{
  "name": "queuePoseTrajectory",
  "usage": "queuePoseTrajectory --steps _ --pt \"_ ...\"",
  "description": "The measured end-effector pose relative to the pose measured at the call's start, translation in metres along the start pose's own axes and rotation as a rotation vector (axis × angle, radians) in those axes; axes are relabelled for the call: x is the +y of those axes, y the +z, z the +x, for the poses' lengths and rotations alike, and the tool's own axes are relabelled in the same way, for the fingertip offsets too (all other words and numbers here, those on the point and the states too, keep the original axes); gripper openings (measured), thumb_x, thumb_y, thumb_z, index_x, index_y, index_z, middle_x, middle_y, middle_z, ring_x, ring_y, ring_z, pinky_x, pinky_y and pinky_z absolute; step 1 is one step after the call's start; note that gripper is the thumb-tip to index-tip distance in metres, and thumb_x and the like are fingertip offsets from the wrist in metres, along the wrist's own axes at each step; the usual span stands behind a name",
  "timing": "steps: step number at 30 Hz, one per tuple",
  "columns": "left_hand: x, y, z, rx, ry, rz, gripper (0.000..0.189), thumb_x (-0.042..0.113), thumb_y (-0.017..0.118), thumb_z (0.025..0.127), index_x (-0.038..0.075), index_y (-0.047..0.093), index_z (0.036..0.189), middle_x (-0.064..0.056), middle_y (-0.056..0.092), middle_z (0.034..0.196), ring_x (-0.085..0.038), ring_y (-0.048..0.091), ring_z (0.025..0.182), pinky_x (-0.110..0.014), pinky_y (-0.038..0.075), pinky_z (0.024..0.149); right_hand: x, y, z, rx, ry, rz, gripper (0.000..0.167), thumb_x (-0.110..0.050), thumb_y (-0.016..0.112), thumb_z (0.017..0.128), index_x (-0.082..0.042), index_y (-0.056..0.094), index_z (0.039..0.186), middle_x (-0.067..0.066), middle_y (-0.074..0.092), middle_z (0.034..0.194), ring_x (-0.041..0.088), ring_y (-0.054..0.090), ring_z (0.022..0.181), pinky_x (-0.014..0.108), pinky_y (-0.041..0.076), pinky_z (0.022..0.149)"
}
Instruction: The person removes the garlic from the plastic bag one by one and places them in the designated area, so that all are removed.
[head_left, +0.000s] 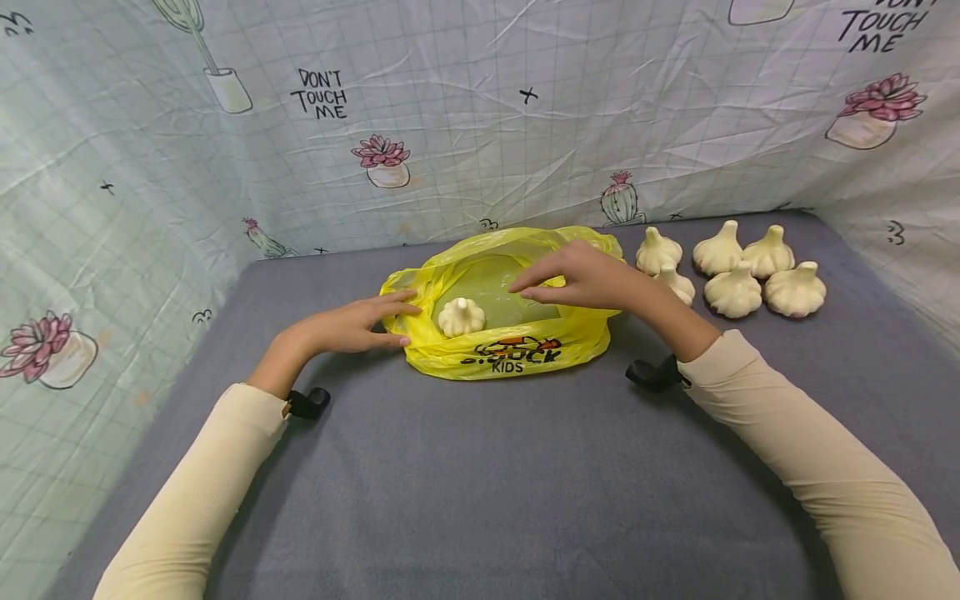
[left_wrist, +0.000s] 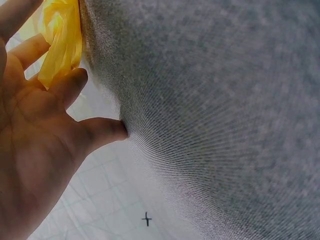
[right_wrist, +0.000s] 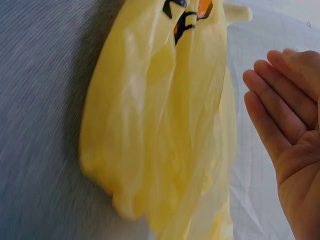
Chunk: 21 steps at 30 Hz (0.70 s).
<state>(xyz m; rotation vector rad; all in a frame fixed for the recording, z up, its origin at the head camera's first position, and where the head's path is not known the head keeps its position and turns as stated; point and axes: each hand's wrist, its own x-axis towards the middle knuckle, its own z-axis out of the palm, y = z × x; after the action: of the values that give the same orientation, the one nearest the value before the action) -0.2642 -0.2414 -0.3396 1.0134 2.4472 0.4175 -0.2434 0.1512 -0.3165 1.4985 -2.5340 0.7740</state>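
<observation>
A yellow plastic bag [head_left: 510, 362] lies on the grey cloth, its mouth spread wide. One white garlic bulb [head_left: 462, 318] sits inside at the left, stem up. My left hand [head_left: 352, 325] touches the bag's left edge, fingers spread and nearly straight. In the left wrist view a fold of yellow plastic [left_wrist: 62, 50] lies against the fingers. Above the bag's right half hovers my right hand [head_left: 581, 277], fingers stretched and lightly bent, with nothing held. The right wrist view shows its palm [right_wrist: 300, 160] beside the bag's crumpled side [right_wrist: 150, 125].
Several garlic bulbs [head_left: 732, 290] stand grouped at the table's back right, one partly behind the right forearm. A printed fabric sheet [head_left: 465, 108] hangs behind the table [head_left: 480, 483] and along both sides. Black wrist straps [head_left: 307, 403] sit at both cuffs.
</observation>
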Motion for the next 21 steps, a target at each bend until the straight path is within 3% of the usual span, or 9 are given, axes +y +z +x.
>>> queuePoseTrajectory --steps 6,10,15,21 --pt "-0.001 0.001 0.000 -0.001 -0.004 0.001 0.064 0.040 0.061 0.103 0.011 0.041 0.156 -0.011 0.015 0.170 -0.037 0.014 0.155 -0.062 0.019 0.120 0.001 0.011 0.019 -0.003 -0.006 0.043 0.023 -0.018 0.068 0.100 -0.014 0.078 0.120 -0.001 0.077 0.109 0.010 0.072 0.087 0.036 0.058 0.073" --pt "0.000 0.000 0.001 0.001 -0.003 0.005 0.064 0.040 0.060 0.103 0.011 0.041 0.156 -0.011 0.016 0.170 -0.037 0.014 0.155 -0.061 0.019 0.120 0.001 0.017 0.031 -0.003 0.028 0.066 0.022 -0.024 0.070 0.099 -0.018 0.078 0.119 -0.006 0.078 0.106 0.005 0.069 0.079 0.030 0.056 0.070" --pt "0.000 0.001 0.001 -0.007 -0.011 -0.006 0.064 0.040 0.060 0.103 0.011 0.041 0.156 -0.011 0.016 0.170 -0.038 0.016 0.154 -0.062 0.020 0.120 0.002 0.026 0.046 -0.071 0.050 0.169 0.026 -0.025 0.070 0.099 -0.017 0.077 0.123 -0.003 0.077 0.111 0.004 0.071 0.086 0.029 0.057 0.076" --pt "-0.001 0.001 0.000 -0.005 -0.015 -0.011 0.064 0.040 0.060 0.103 0.012 0.041 0.156 -0.011 0.016 0.170 -0.037 0.015 0.154 -0.062 0.020 0.120 0.004 0.034 0.063 -0.112 0.060 0.202 0.029 -0.024 0.073 0.097 -0.016 0.076 0.124 -0.004 0.077 0.112 0.006 0.072 0.091 0.029 0.057 0.080"
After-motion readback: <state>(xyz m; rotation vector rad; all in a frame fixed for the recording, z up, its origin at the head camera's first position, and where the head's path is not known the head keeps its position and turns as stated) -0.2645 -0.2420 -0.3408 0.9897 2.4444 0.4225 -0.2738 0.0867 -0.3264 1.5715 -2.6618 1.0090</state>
